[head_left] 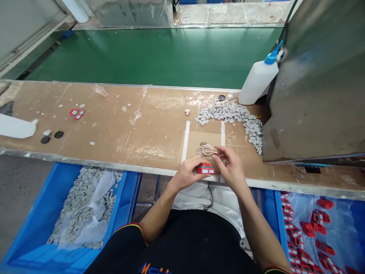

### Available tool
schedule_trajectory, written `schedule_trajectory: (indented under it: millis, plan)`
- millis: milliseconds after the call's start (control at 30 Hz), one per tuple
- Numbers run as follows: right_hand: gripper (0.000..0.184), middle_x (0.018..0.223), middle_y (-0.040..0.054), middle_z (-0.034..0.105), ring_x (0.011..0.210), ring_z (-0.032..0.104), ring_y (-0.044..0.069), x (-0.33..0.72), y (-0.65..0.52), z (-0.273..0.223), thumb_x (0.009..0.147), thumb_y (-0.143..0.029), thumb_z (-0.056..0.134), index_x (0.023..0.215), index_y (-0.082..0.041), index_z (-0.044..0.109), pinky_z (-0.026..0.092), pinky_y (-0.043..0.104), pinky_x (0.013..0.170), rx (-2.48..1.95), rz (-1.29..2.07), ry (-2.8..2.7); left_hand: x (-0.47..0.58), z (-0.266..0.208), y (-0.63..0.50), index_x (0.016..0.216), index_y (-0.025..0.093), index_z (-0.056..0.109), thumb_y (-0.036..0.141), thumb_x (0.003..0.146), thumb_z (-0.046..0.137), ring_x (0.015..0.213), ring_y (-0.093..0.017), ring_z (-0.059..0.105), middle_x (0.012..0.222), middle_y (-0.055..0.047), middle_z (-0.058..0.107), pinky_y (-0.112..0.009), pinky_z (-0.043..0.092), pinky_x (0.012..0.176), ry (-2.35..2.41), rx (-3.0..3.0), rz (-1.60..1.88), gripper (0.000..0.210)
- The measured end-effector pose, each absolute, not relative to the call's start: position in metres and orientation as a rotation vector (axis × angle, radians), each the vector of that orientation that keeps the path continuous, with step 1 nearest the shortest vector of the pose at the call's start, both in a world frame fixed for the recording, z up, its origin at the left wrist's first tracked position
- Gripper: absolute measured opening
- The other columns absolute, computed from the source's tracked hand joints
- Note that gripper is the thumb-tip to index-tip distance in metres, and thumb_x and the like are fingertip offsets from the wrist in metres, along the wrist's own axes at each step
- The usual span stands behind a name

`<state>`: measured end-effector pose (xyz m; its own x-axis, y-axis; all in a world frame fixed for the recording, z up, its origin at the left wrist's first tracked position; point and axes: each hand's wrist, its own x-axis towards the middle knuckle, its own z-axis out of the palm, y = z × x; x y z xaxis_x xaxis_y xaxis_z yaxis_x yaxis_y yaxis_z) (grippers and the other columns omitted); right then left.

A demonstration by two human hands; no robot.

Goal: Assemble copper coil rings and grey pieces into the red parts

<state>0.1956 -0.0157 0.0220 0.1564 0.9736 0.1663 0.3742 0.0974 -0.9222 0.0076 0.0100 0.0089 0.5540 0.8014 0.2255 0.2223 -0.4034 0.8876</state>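
Observation:
A small red toy car body (205, 168) with pale windows is gripped between the thumb and fingers of my left hand (188, 173), close to the table's front edge. My right hand (229, 164) pinches a thin wooden stick (211, 152), its tip in a small round dish (207, 150). The dish rests on a cardboard sheet (199, 137) held down by white tape strips. Beyond the sheet and to its right lies a curved heap of small grey rectangular pieces (232, 113).
A white bottle with blue cap (258, 82) stands beside a metal housing (316, 83). Behind the table runs a green belt (154, 57). Blue bins hold grey pieces (82, 201) at left and red car bodies (322, 224) at right. A red part (76, 113) lies left.

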Motion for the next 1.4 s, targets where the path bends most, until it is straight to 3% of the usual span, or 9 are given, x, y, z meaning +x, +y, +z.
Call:
schedule_trajectory:
  millis: [100, 333, 600, 1400]
  plan:
    - [0.017, 0.082, 0.0038, 0.071, 0.068, 0.064, 0.016, 0.193, 0.002, 0.023, 0.093, -0.03, 0.061, 0.092, -0.024, 0.077, 0.055, 0.03, 0.066, -1.461, 0.628, -1.494, 0.006, 0.008, 0.012, 0.102, 0.014, 0.07, 0.047, 0.091, 0.069, 0.085, -0.02, 0.068, 0.093, -0.01, 0.072, -0.031, 0.055, 0.079, 0.801, 1.924, 0.828, 0.034]
    - [0.019, 0.088, 0.0051, 0.077, 0.078, 0.07, 0.02, 0.191, 0.006, 0.021, 0.093, -0.031, 0.061, 0.087, -0.024, 0.077, 0.057, 0.033, 0.072, -1.453, 0.546, -1.467, 0.006, 0.009, 0.013, 0.105, 0.015, 0.069, 0.042, 0.093, 0.067, 0.091, -0.021, 0.071, 0.099, -0.011, 0.076, -0.031, 0.056, 0.084, 0.755, 1.921, 0.782, 0.03]
    - [0.015, 0.089, 0.0038, 0.081, 0.079, 0.077, 0.022, 0.195, -0.024, 0.036, 0.093, -0.032, 0.065, 0.091, -0.024, 0.077, 0.061, 0.033, 0.072, -1.511, 0.563, -1.281, 0.01, 0.01, 0.012, 0.102, 0.016, 0.07, 0.033, 0.092, 0.068, 0.085, -0.019, 0.069, 0.093, -0.008, 0.074, -0.03, 0.054, 0.079, 0.835, 2.03, 0.723, 0.02]
    - [0.011, 0.086, 0.0019, 0.081, 0.076, 0.078, 0.02, 0.197, -0.055, 0.036, 0.094, -0.023, 0.064, 0.092, -0.026, 0.074, 0.063, 0.029, 0.068, -1.432, 0.438, -1.491, 0.012, 0.007, 0.009, 0.104, 0.015, 0.069, 0.035, 0.097, 0.063, 0.083, -0.019, 0.068, 0.089, -0.008, 0.072, -0.028, 0.053, 0.076, 0.824, 2.157, 0.793, 0.023]
